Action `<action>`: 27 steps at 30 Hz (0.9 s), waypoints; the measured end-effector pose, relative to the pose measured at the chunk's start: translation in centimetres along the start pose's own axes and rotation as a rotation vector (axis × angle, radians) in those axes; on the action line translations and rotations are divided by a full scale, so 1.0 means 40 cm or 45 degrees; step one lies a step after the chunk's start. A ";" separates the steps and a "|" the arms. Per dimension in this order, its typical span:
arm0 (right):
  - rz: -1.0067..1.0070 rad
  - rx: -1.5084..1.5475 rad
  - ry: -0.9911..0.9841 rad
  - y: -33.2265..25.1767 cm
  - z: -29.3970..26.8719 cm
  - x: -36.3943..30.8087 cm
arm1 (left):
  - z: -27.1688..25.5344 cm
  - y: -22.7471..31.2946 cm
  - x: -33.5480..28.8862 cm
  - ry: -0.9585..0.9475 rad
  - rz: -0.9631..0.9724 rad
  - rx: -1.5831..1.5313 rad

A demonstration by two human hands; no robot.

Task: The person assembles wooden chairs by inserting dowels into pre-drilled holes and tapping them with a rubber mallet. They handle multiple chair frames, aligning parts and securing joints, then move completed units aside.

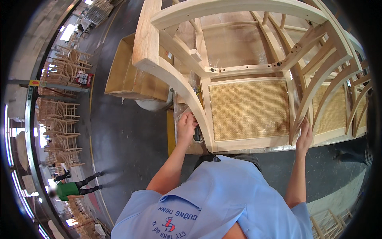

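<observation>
A pale wooden chair frame (175,77) lies before me with its curved members toward me. Woven cane fills its panel (250,109). At the frame's left curved member, my left hand (186,126) has its fingers curled. Right by those fingers is a black handle-like thing (197,134); whether they grip it or the wood is partly hidden. On the opposite side, my right hand (304,137) is closed at the lower end of the right curved member, its fingertips partly behind the wood.
More chair frames with cane panels (330,105) line up to the right. A large open cardboard box (137,75) stands at the left. Stacked wooden chairs (59,119) fill the far left, where a person in green (68,191) is. Another person's dark-clothed leg (354,155) shows at right.
</observation>
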State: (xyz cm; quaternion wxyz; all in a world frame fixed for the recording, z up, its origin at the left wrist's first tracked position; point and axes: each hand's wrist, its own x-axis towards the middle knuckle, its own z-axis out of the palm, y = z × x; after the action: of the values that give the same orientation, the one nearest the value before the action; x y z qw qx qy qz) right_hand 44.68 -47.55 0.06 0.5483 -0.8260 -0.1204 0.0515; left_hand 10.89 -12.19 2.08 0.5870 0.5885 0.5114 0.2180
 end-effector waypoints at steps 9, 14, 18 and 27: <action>0.222 0.156 -0.296 -0.053 0.133 -0.243 | -0.010 -0.136 -0.110 -0.255 -0.099 0.492; 0.013 0.025 -0.605 -0.129 0.262 -0.298 | -0.036 -0.045 -0.114 -0.501 -0.214 0.378; -0.113 -0.067 -0.849 -0.232 0.364 -0.362 | -0.101 -0.033 -0.110 -0.663 -0.200 0.312; -0.234 -0.261 -0.753 -0.404 0.612 -0.455 | -0.456 0.087 -0.005 -0.835 -0.169 0.256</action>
State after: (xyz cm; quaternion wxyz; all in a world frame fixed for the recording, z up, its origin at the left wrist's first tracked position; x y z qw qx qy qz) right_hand 19.51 -24.34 4.43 0.4059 -0.8118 -0.3529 0.2273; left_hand -3.63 -3.10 9.26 0.6721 0.6475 0.3517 -0.0728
